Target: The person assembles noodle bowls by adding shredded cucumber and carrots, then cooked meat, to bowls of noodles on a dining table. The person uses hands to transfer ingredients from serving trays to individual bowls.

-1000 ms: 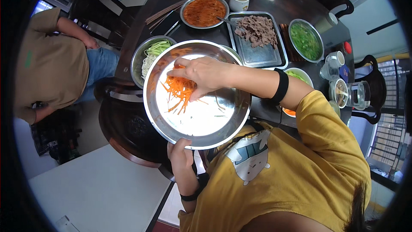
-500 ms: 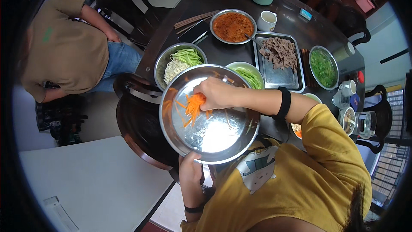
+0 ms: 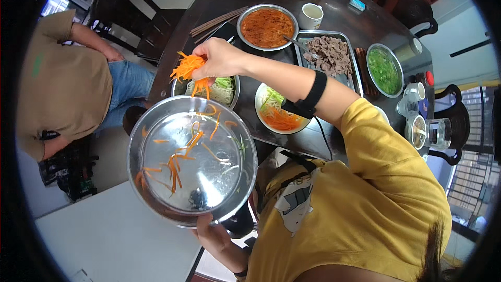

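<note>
My left hand (image 3: pixel 211 232) grips the near rim of a large, shiny steel basin (image 3: pixel 156 190), tilted in the air beside the table. A few loose carrot shreds (image 3: pixel 175 169) lie inside it. Past the basin's far rim, my right hand (image 3: pixel 218 57) is closed on a bunch of shredded carrot (image 3: pixel 187 68), some strands hanging down. Beneath that hand is a steel bowl (image 3: pixel 237 94) holding pale noodles and green shreds, partly covered by the basin and hand. A white bowl (image 3: pixel 259 112) with noodles, green shreds and carrot shreds sits right of the basin, under my right forearm.
Across the dark table (image 3: pixel 209 0) stand a bowl of red sauce (image 3: pixel 267 27), a white cup (image 3: pixel 311 16), a metal tray (image 3: pixel 356 73) of sliced meat, and a bowl of chopped greens (image 3: pixel 385 70). Jars and glasses crowd the right edge. Another person (image 3: pixel 62 83) is at the left.
My right hand has lifted the carrot shreds out of the basin and over the noodle bowl. The basin, held by my left hand, has shifted left and down in view, uncovering the white bowl.
</note>
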The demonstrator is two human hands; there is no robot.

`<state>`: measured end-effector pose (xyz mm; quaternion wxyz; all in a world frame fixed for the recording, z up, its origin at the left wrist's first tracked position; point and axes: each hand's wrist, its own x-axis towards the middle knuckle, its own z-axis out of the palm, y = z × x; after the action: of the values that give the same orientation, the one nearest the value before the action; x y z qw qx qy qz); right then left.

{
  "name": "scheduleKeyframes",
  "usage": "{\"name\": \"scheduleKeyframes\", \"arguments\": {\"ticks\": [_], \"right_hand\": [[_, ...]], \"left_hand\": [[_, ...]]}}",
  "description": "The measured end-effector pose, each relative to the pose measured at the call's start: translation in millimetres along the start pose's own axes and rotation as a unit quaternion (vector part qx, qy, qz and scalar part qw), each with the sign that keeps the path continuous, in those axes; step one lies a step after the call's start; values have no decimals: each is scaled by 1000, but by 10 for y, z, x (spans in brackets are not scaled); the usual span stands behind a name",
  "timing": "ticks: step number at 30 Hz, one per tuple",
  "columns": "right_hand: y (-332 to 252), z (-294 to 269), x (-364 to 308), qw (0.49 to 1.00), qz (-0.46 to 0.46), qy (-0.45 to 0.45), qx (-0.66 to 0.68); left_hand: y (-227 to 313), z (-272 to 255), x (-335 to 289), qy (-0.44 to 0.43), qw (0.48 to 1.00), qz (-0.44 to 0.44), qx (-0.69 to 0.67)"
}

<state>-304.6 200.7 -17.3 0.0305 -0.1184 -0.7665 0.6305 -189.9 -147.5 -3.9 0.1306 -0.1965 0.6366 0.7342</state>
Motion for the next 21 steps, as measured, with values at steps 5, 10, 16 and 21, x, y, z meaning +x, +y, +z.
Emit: {"name": "scheduleKeyframes", "arguments": {"ticks": [5, 10, 16, 21], "right_hand": [[561, 119, 245, 996, -18, 12, -91], [1110, 323, 268, 886, -73, -152, -432], [782, 93, 171, 942, -88, -52, -321], [79, -43, -182, 976, -172, 55, -119]], "left_hand": [[177, -229, -58, 29, 999, -5, -20], [333, -253, -117, 64, 996, 18, -54], [248, -307, -3, 26, 998, 35, -38], [32, -132, 155, -88, 988, -22, -127]]}}
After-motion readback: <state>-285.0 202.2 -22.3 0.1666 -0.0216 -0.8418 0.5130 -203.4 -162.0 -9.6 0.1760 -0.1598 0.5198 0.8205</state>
